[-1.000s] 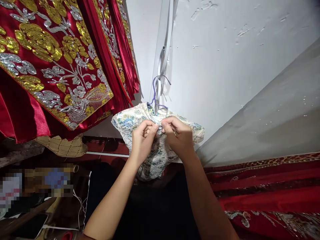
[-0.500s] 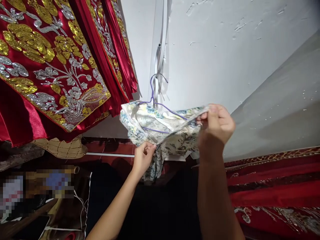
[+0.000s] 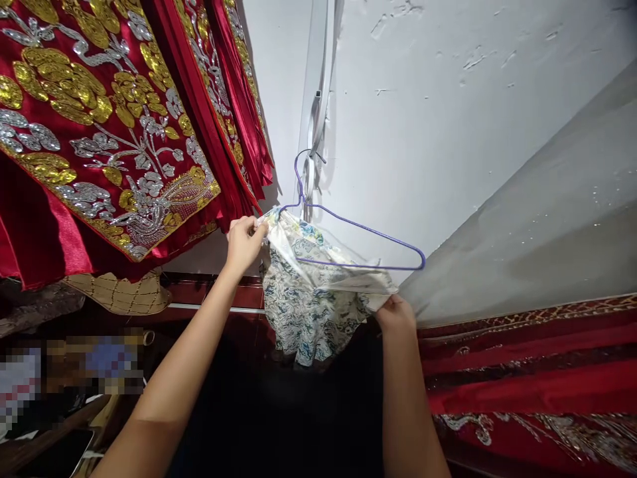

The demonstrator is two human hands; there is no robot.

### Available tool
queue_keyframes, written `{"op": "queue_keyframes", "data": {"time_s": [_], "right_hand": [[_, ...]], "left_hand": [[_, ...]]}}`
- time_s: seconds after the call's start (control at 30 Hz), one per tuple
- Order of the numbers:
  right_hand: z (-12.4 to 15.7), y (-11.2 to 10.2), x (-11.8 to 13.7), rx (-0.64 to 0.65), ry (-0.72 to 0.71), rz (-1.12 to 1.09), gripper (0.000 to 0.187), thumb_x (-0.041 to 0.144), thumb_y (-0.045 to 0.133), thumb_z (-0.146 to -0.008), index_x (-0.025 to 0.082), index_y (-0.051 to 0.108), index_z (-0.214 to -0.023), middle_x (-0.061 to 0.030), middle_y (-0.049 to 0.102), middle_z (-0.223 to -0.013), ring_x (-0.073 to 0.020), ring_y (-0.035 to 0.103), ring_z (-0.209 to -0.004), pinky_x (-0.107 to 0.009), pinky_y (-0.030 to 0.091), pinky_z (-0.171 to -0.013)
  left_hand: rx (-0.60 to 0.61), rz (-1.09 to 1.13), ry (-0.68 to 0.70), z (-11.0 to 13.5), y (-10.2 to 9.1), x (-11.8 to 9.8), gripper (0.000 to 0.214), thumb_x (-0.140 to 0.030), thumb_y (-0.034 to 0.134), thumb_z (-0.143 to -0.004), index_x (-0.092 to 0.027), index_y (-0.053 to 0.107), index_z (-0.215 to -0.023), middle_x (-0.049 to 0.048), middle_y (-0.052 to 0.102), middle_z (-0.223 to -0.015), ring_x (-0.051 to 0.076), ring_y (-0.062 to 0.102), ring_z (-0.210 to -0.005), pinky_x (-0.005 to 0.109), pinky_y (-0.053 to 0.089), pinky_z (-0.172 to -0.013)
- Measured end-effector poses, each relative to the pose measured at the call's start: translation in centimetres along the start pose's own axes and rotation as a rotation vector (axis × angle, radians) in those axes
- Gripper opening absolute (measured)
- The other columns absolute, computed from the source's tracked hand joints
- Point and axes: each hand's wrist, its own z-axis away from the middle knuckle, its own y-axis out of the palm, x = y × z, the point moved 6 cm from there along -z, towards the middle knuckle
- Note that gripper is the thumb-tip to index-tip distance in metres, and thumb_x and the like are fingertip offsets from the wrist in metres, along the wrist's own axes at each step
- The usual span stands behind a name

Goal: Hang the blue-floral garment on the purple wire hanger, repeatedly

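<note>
Over the feed, my left hand [image 3: 245, 245] and right hand [image 3: 399, 317] pinch the shirt [image 3: 308, 318] at opposite sides, spreading it by the hanger [image 3: 388, 236].

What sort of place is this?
Likely an indoor garment room, perhaps a costume shop: sequined red cloth hangs at left, and a floral garment hangs partly on a purple hanger before a white wall.

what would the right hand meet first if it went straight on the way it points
The floral garment, whose edge the right hand touches; past it, perhaps the purple hanger, though depth is unclear.
</note>
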Motion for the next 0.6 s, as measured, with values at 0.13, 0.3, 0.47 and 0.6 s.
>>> {"op": "queue_keyframes", "data": {"time_s": [0.13,0.3,0.47,0.6], "right_hand": [[1.4,0.3,-4.7,-0.015,0.123,0.052,0.016,0.009,0.051,-0.079,0.022,0.052,-0.070,0.0024,0.061,-0.061,-0.0159,0.060,-0.052,-0.036,0.059,-0.067],[4.9,2.6,-9.3,0.059,0.225,0.222,0.007,0.025,0.061,-0.080,0.022,0.055,-0.077,-0.0011,0.060,-0.070,-0.0188,0.064,-0.070,-0.032,0.054,-0.072],[9.4,4.7,-9.5,0.114,-0.032,0.784,0.053,0.039,0.079,-0.069,0.024,0.060,-0.116,-0.0081,0.061,-0.103,-0.0283,0.056,-0.106,-0.039,0.046,-0.090],[13.9,8.2,-13.2,0.659,0.389,0.859,0.058,0.071,0.051,-0.084,0.016,0.069,-0.090,-0.0113,0.066,-0.091,-0.0248,0.062,-0.089,-0.037,0.048,-0.081]], "left_hand": [[-0.156,0.596,-0.411,1.7,-2.5,4.8,0.017,-0.017,0.069,-0.070,-0.018,0.055,-0.060,0.0035,0.065,-0.094,0.022,0.058,-0.105,0.031,0.043,-0.093],[-0.236,0.943,-0.838,6.9,-4.0,9.3,0.024,-0.021,0.055,-0.080,-0.018,0.044,-0.059,0.0040,0.061,-0.073,0.021,0.067,-0.081,0.037,0.054,-0.081],[-0.342,1.060,-1.056,14.5,-3.4,8.1,0.019,-0.017,0.048,-0.088,-0.017,0.051,-0.069,0.0047,0.061,-0.073,0.016,0.066,-0.075,0.032,0.057,-0.077],[-0.293,1.116,-0.999,19.9,-1.9,2.7,0.014,-0.025,0.054,-0.091,-0.014,0.063,-0.089,0.0089,0.065,-0.094,0.019,0.066,-0.091,0.029,0.056,-0.081]]}}
